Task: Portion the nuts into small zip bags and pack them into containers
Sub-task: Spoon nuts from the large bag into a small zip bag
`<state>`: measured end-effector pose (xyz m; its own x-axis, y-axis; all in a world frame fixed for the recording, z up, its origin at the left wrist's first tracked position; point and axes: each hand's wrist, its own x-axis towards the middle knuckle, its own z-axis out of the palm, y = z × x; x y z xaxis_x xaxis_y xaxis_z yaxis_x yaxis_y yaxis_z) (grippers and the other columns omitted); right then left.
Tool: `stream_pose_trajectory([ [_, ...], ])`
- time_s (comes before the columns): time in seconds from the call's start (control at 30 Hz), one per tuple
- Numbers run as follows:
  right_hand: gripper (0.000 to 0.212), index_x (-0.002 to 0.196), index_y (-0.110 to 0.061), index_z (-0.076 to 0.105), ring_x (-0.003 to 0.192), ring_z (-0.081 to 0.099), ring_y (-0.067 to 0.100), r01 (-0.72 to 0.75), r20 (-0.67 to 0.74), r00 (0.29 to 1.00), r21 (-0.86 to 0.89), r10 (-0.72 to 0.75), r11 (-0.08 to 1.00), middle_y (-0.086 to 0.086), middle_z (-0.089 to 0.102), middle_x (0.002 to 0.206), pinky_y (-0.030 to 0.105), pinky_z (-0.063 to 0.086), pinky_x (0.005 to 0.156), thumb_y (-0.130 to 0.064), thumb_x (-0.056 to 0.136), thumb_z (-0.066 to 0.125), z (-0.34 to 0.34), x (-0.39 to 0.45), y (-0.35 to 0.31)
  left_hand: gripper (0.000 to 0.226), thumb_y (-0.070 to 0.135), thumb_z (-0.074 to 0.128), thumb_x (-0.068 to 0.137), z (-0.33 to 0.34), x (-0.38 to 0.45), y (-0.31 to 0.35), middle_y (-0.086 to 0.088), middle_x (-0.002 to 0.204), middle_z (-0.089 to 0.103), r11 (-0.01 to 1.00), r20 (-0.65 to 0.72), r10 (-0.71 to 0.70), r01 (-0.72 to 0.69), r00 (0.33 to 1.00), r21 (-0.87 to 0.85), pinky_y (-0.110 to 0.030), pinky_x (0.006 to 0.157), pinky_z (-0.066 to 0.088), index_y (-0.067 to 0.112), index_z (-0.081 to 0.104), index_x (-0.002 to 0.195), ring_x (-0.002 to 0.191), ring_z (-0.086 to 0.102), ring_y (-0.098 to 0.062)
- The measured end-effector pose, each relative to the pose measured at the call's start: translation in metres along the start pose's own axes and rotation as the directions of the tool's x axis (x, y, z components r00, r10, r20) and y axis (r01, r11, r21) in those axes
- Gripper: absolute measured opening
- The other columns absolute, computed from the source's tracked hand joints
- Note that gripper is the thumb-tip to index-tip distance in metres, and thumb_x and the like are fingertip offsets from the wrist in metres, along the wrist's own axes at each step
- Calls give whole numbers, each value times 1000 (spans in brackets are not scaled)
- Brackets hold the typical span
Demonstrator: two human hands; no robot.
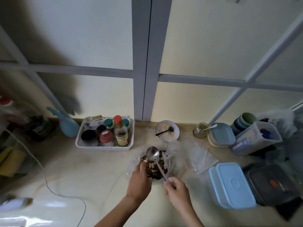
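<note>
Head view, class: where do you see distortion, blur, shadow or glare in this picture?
Head view: the wide-angle lens bends the window frame; the left edge is smeared, so the white object at the lower left cannot be identified; a soft dark shadow falls across the left panes; pale glare sits on the counter; the spoon and nuts are fairly sharp.

pale blue lid (232, 184), white basket (105, 147)

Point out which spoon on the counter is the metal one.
The metal spoon is the one the right hand holds over the bag of nuts. The black spoon lies in the white bowl; a pale one stands in the glass jar.
</note>
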<state>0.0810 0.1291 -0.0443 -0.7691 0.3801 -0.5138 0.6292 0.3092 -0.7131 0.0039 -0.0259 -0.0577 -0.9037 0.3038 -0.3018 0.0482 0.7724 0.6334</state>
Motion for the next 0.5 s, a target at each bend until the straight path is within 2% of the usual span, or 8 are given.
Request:
stream_pose_trajectory([
  [0.07, 21, 80, -14, 67, 45, 56, 15, -102, 19, 995, 29, 102, 994, 0, 69, 63, 28, 45, 55, -18, 98, 59, 4, 10, 9, 88, 4, 52, 85, 0, -1, -6, -15, 146, 40, 1000, 43, -7, 7, 999, 6, -35, 103, 42, 9, 5, 159, 124, 50, -33],
  [0.13, 20, 88, -10, 72, 52, 67, 27, -159, -8, 987, 85, 160, 984, 7, 72, 71, 30, 50, 55, -15, 98, 56, -7, 25, 9, 92, 6, 52, 86, -2, -3, -8, -16, 153, 32, 998, 90, 8, -13, 996, 56, -33, 110, 36, 8, -3, 159, 134, 42, -32],
  [0.2, 18, 89, -17, 72, 65, 72, 30, -165, -112, 977, 129, 179, 978, 8, 73, 80, 33, 57, 58, -16, 95, 55, -27, 47, 9, 87, 8, 53, 88, -3, -1, -7, -17, 157, 27, 996, 113, 39, -48, 993, 78, -32, 115, 31, 6, 3, 159, 139, 37, -32],
  [0.23, 16, 87, -22, 71, 74, 72, 30, -159, -171, 969, 107, 176, 981, 6, 74, 85, 38, 61, 65, -20, 92, 55, -38, 59, 9, 83, 8, 53, 88, -3, 2, -5, -17, 157, 28, 995, 107, 58, -66, 993, 73, -34, 116, 31, 5, 9, 158, 140, 36, -33],
  [0.3, 15, 84, -25, 68, 86, 72, 32, -165, -224, 959, 45, 171, 985, 5, 75, 88, 47, 62, 81, -28, 85, 53, -58, 90, 22, 71, 14, 51, 89, 0, 7, 2, -18, 147, 38, 993, 84, 99, -104, 992, 52, -44, 108, 42, 6, 23, 153, 130, 45, -38],
  [0.37, 18, 81, -19, 68, 86, 73, 33, -186, -163, 971, -59, 174, 981, 4, 76, 80, 47, 61, 82, -25, 84, 51, -75, 105, 24, 52, 24, 45, 96, 4, 14, 20, -17, 130, 49, 992, 29, 111, -113, 993, 58, -50, 93, 48, 8, 36, 145, 114, 53, -40],
  [0.43, 21, 79, -9, 69, 85, 73, 31, -155, -105, 985, -161, 139, 975, 5, 75, 73, 44, 61, 81, -18, 85, 51, -90, 104, 9, 37, 26, 41, 103, 6, 21, 43, -18, 125, 54, 994, -1, 73, -72, 997, 88, -52, 93, 47, 6, 49, 133, 113, 53, -38],
  [0.5, 19, 82, -8, 68, 87, 72, 29, -96, -103, 991, -143, 82, 985, 4, 75, 79, 41, 58, 80, -17, 88, 53, -103, 115, 7, 33, 24, 39, 106, 10, 29, 63, -19, 124, 56, 992, -6, 30, -29, 1000, 123, -52, 94, 47, 3, 55, 125, 116, 51, -36],
])
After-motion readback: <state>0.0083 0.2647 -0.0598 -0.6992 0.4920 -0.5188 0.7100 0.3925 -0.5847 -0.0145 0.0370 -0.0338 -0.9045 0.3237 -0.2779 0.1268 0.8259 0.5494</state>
